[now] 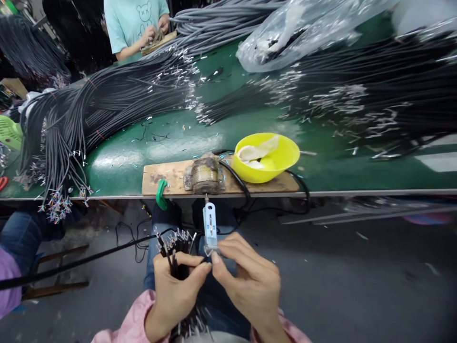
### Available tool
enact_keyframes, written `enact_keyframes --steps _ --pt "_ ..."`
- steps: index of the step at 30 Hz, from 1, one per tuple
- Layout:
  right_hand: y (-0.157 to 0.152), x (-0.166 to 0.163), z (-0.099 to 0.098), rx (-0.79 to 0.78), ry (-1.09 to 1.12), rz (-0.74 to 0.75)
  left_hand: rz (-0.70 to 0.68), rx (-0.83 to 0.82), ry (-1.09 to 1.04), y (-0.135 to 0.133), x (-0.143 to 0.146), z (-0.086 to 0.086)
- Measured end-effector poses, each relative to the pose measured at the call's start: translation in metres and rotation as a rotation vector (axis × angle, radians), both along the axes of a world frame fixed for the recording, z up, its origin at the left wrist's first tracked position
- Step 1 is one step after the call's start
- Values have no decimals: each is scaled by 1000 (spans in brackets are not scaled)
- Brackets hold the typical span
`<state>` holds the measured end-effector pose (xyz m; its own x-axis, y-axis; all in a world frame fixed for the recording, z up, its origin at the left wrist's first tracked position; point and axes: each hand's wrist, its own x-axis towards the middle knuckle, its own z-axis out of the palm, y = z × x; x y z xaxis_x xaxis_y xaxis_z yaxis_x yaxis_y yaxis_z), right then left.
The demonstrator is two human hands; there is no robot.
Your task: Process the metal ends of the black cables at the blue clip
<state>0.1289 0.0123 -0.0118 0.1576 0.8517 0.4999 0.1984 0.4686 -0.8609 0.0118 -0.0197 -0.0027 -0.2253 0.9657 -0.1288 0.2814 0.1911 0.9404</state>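
- The left hand [176, 290] is closed around a bundle of black cables [178, 244], held upright over the lap below the desk [124, 159] edge; its thumb and forefinger pinch together near the right hand.
- The right hand [252, 281] has its fingers bent, thumb and forefinger nearly meeting at the lower end of a blue clip [210, 228] – what it pinches there is too small to tell for sure.
- The clip sticks out past the desk edge from the shaft of a small motor [206, 175].
- The motor sits on a wooden board [171, 174] along the near edge, with a green clamp [161, 194] to its left.
- On the board's right part stands a yellow bowl [266, 174] with white pieces inside.
- Farther back lie grey cables [117, 90], more black cables [403, 90] with pale ends, and a clear plastic bag [303, 28].
- Across the desk, a person in a light blue shirt [137, 24] works with both hands – apart from these two.
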Motion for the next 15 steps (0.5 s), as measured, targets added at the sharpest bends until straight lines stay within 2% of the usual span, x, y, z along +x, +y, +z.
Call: enact_keyframes --steps 5,9,11,15 --pt "0 3 -5 5 3 68 -13 -45 -120 2 -6 -4" --pt "0 7 -7 -51 29 -25 -13 -146 -284 3 -9 -5" --pt "0 7 -7 -81 54 -32 -4 -147 -288 4 -9 -5" --pt "2 5 -5 -108 86 78 30 -105 -223 3 -6 -4"
